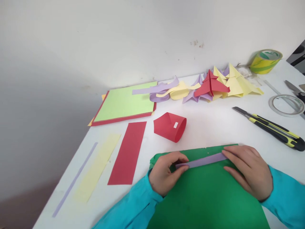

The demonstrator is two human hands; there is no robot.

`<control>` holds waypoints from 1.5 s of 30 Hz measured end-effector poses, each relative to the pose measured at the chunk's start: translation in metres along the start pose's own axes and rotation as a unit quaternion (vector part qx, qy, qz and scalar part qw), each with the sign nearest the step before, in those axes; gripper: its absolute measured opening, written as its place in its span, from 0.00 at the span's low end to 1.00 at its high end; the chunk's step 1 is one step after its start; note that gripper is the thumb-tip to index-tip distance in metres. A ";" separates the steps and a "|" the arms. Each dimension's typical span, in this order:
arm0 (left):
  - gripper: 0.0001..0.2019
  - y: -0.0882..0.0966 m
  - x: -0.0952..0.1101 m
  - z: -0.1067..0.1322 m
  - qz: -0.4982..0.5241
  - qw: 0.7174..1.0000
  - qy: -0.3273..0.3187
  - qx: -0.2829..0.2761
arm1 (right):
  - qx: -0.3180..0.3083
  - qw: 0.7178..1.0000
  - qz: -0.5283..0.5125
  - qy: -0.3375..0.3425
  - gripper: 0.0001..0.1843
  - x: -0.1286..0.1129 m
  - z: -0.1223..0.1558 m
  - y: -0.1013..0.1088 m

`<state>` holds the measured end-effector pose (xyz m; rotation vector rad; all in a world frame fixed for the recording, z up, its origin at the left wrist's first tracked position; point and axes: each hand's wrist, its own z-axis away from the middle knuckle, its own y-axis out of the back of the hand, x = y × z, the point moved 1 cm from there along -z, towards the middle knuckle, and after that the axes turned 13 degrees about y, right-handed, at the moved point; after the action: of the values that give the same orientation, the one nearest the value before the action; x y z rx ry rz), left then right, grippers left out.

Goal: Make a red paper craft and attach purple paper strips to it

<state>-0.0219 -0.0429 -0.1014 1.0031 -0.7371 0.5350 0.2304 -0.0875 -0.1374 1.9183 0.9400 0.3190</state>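
Note:
A narrow purple paper strip (206,160) runs between my hands, above the green sheet (202,197). My left hand (165,173) pinches its left end between thumb and fingers. At the other end, the fingertips of my right hand (249,170) hold the strip, with the lowest finger lying a little apart from it. Just beyond the green sheet lies a rolled red paper piece (169,127) with a pointed end and a small white patch. A flat red paper strip (127,152) is left of my left hand.
Pale yellow (100,168) and thin purple strips (75,179) lie at left. Behind are stacked light green paper (126,100), curled strips (164,90) and folded paper shapes (212,84). A utility knife (269,127), clear tape (287,105), yellow-green tape (266,62) and scissors (295,90) sit right.

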 end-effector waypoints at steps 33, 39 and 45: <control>0.17 0.005 -0.009 -0.013 0.344 0.918 0.190 -0.049 | -0.014 0.982 -0.172 -0.083 0.10 0.009 -0.010 0.011; 0.28 -0.013 -0.006 -0.010 0.419 0.892 0.155 -0.072 | -0.005 0.978 -0.192 -0.076 0.11 0.009 -0.014 0.012; 0.15 -0.030 0.002 -0.002 0.387 0.904 0.177 -0.036 | 0.001 0.971 -0.226 -0.079 0.10 -0.001 -0.015 0.009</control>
<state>0.0008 -0.0545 -0.1169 0.4840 -0.8049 1.3341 0.2252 -0.0809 -0.1214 1.6428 1.2309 -0.1018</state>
